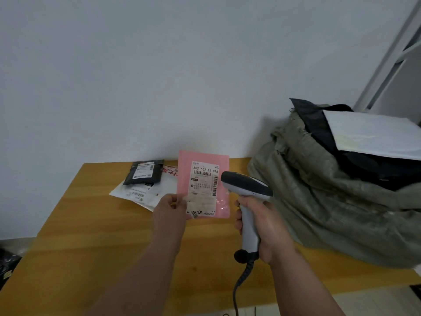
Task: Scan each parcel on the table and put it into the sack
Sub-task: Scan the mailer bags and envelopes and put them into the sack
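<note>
From my feed the room looks dim and flat, with a cool grey cast on the wall point(159, 76). A soft shadow falls on it just left of the sack point(330, 201). The wide lens bends the table point(79, 236) edges. Fine label print blurs; glare dulls its lower part.

Sack point(330, 201) right of parcels point(145, 181)

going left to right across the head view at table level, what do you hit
black parcel → left hand → pink parcel → barcode scanner in the right hand → green sack
</note>
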`<move>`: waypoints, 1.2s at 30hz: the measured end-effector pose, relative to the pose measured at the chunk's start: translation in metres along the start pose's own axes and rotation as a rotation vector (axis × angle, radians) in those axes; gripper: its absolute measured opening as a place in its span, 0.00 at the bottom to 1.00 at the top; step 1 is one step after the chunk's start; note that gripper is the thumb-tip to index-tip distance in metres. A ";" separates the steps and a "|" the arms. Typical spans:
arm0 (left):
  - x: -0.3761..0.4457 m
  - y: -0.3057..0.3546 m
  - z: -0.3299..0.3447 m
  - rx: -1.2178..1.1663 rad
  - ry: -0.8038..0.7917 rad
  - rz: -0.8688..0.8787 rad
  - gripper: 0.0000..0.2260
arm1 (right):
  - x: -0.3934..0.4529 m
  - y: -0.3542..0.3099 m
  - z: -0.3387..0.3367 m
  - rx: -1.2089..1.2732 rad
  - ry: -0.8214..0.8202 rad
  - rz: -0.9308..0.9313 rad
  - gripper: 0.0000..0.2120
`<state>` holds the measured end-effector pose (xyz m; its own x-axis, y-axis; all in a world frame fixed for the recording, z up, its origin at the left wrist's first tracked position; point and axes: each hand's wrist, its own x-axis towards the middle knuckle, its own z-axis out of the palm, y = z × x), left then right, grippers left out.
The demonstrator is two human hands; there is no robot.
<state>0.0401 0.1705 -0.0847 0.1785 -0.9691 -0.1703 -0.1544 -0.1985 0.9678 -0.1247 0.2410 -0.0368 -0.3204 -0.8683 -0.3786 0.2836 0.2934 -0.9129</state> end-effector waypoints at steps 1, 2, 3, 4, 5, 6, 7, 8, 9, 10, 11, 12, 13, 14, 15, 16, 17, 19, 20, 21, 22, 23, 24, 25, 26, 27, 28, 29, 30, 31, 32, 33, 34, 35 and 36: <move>-0.004 0.001 0.004 0.004 -0.002 0.004 0.04 | -0.001 -0.001 -0.006 -0.006 0.005 -0.005 0.07; -0.008 0.002 0.007 0.012 -0.002 0.009 0.04 | -0.002 -0.002 -0.011 -0.011 0.006 -0.011 0.07; -0.012 0.004 0.010 0.028 -0.001 0.016 0.04 | -0.003 -0.003 -0.015 -0.016 0.005 -0.017 0.06; -0.015 0.005 0.013 0.045 0.002 0.023 0.04 | -0.004 -0.005 -0.019 -0.021 0.006 -0.019 0.06; -0.019 0.007 0.015 0.050 0.006 0.028 0.03 | -0.005 -0.006 -0.023 -0.024 0.010 -0.018 0.06; -0.022 0.008 0.018 0.047 0.007 0.031 0.03 | -0.007 -0.007 -0.026 -0.023 0.011 -0.016 0.06; -0.026 0.009 0.020 0.043 0.006 0.033 0.02 | -0.008 -0.008 -0.029 -0.021 0.008 -0.014 0.06; -0.029 0.009 0.023 0.043 0.007 0.036 0.02 | -0.010 -0.009 -0.032 -0.023 0.003 -0.014 0.06; -0.032 0.010 0.025 0.046 0.008 0.040 0.02 | -0.011 -0.010 -0.035 -0.030 0.003 -0.013 0.06; -0.035 0.009 0.028 0.049 0.011 0.041 0.02 | -0.012 -0.011 -0.038 -0.039 0.009 -0.011 0.07; -0.038 0.009 0.030 0.047 0.014 0.036 0.02 | -0.014 -0.011 -0.041 -0.047 0.016 -0.009 0.06; -0.041 0.009 0.031 0.038 0.016 0.031 0.02 | -0.016 -0.011 -0.043 -0.050 0.018 -0.012 0.06; -0.043 0.009 0.032 0.031 0.019 0.033 0.02 | -0.017 -0.011 -0.046 -0.050 0.020 -0.021 0.06; -0.045 0.009 0.033 0.030 0.022 0.040 0.02 | -0.019 -0.012 -0.047 -0.054 0.026 -0.031 0.06; -0.048 0.011 0.034 0.031 0.027 0.051 0.03 | -0.021 -0.013 -0.049 -0.066 0.033 -0.045 0.07; -0.050 0.012 0.035 0.035 0.036 0.066 0.02 | -0.022 -0.014 -0.050 -0.086 0.039 -0.063 0.09; -0.052 0.015 0.035 0.043 0.052 0.086 0.02 | -0.023 -0.015 -0.052 -0.109 0.047 -0.084 0.11; -0.055 0.020 0.036 0.064 0.088 0.130 0.04 | -0.027 -0.020 -0.053 -0.143 0.072 -0.122 0.11; -0.056 0.023 0.036 0.062 0.098 0.150 0.05 | -0.030 -0.023 -0.054 -0.145 0.088 -0.140 0.11; -0.056 0.027 0.036 0.050 0.099 0.170 0.06 | -0.032 -0.025 -0.055 -0.141 0.103 -0.156 0.12; -0.055 0.031 0.036 0.030 0.090 0.189 0.06 | -0.034 -0.028 -0.055 -0.136 0.120 -0.169 0.12; -0.054 0.036 0.036 0.001 0.078 0.204 0.05 | -0.037 -0.030 -0.056 -0.134 0.140 -0.179 0.13; -0.053 0.041 0.037 -0.027 0.073 0.214 0.04 | -0.041 -0.034 -0.057 -0.130 0.161 -0.189 0.14; -0.052 0.046 0.038 -0.044 0.074 0.228 0.04 | -0.044 -0.036 -0.058 -0.121 0.179 -0.200 0.15; -0.050 0.051 0.040 -0.042 0.079 0.253 0.05 | -0.047 -0.039 -0.059 -0.100 0.198 -0.213 0.15; -0.049 0.057 0.042 -0.023 0.084 0.281 0.06 | -0.049 -0.042 -0.060 -0.074 0.216 -0.224 0.14; -0.048 0.063 0.044 0.003 0.085 0.313 0.07 | -0.052 -0.044 -0.062 -0.052 0.237 -0.237 0.12; -0.048 0.069 0.047 0.027 0.080 0.348 0.06 | -0.055 -0.047 -0.064 -0.037 0.259 -0.251 0.11; -0.048 0.076 0.050 0.053 0.077 0.396 0.07 | -0.058 -0.049 -0.066 -0.026 0.283 -0.267 0.11; -0.050 0.082 0.054 0.078 0.071 0.446 0.09 | -0.060 -0.050 -0.070 -0.015 0.303 -0.281 0.11; -0.052 0.090 0.059 0.103 0.062 0.493 0.11 | -0.062 -0.051 -0.074 -0.005 0.321 -0.291 0.10; -0.055 0.098 0.064 0.123 0.049 0.536 0.12 | -0.063 -0.052 -0.078 -0.001 0.335 -0.299 0.11; -0.058 0.106 0.070 0.142 0.027 0.580 0.13 | -0.065 -0.054 -0.082 0.002 0.351 -0.308 0.11; -0.061 0.114 0.078 0.160 0.003 0.626 0.13 | -0.066 -0.056 -0.088 0.013 0.367 -0.318 0.11; -0.063 0.122 0.087 0.184 -0.014 0.678 0.14 | -0.067 -0.059 -0.094 0.040 0.388 -0.329 0.11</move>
<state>-0.0748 0.1942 0.0281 -0.0276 -0.8895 0.4560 -0.3892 0.4297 0.8147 -0.2044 0.3196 0.0284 -0.7084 -0.6976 -0.1074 0.1429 0.0073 -0.9897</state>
